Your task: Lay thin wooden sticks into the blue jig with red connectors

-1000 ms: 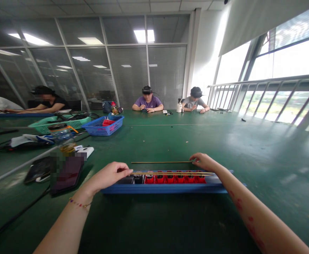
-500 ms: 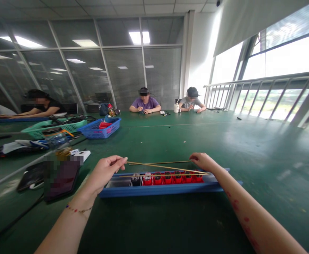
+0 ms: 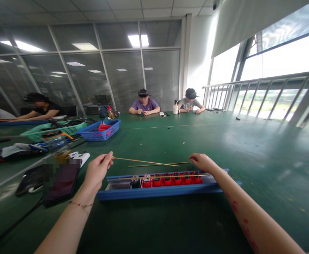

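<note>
Head view: left hand (image 3: 98, 169) off left end of blue tray (image 3: 165, 192), thumb and fingers pinched on end of first stick (image 3: 141, 161) — other end out beyond tray. Right hand (image 3: 202, 163) past tray's far edge, toward right, fingers curled at end of second stick (image 3: 138, 165); gripping or only touching, cannot tell. Third stick (image 3: 162, 176) lengthwise over red blocks (image 3: 167, 182) and black block (image 3: 135, 183) in tray. Blue basket (image 3: 97, 134) — beyond tray, leftward.
</note>
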Demonstrator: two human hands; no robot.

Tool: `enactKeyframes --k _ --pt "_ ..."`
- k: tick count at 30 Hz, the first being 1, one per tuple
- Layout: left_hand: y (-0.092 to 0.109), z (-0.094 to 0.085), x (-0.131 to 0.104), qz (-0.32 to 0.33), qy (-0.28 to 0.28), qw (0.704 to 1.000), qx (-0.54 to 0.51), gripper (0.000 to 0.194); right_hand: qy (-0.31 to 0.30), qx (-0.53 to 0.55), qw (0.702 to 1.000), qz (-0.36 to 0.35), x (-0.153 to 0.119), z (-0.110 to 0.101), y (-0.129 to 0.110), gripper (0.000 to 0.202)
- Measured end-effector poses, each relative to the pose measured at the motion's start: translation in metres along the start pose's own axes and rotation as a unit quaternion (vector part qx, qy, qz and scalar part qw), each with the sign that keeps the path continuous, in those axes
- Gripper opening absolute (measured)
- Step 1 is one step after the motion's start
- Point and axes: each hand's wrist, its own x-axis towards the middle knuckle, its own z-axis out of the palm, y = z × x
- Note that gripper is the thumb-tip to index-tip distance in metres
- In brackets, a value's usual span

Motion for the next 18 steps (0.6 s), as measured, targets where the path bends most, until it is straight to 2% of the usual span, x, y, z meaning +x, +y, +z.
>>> enactKeyframes --k 3,5,9,13,16,18 --pt "-0.002 0.002 -0.002 -0.004 -0.016 0.996 0.087 0.039 0.004 -0.006 1.0 0.0 0.0 0.0 0.0 0.028" --pt "-0.004 0.003 -0.001 -0.008 -0.052 0.99 0.129 0.04 0.005 -0.01 1.0 0.0 0.0 0.001 0.0 0.027" --pt "-0.01 0.008 0.006 -0.005 -0.185 0.971 0.151 0.037 0.0 -0.009 1.0 0.004 0.0 0.0 -0.002 0.027" --pt "-0.014 0.018 0.017 0.034 -0.3 0.928 0.218 0.033 -0.001 -0.01 1.0 0.011 -0.001 -0.003 -0.006 0.028" --pt "-0.017 0.028 0.023 0.066 -0.33 0.899 0.28 0.026 -0.006 -0.011 1.0 0.02 -0.003 -0.004 -0.007 0.027" --pt "-0.019 0.034 0.026 0.072 -0.333 0.892 0.296 0.02 -0.006 -0.007 1.0 0.017 -0.003 -0.004 -0.007 0.027"
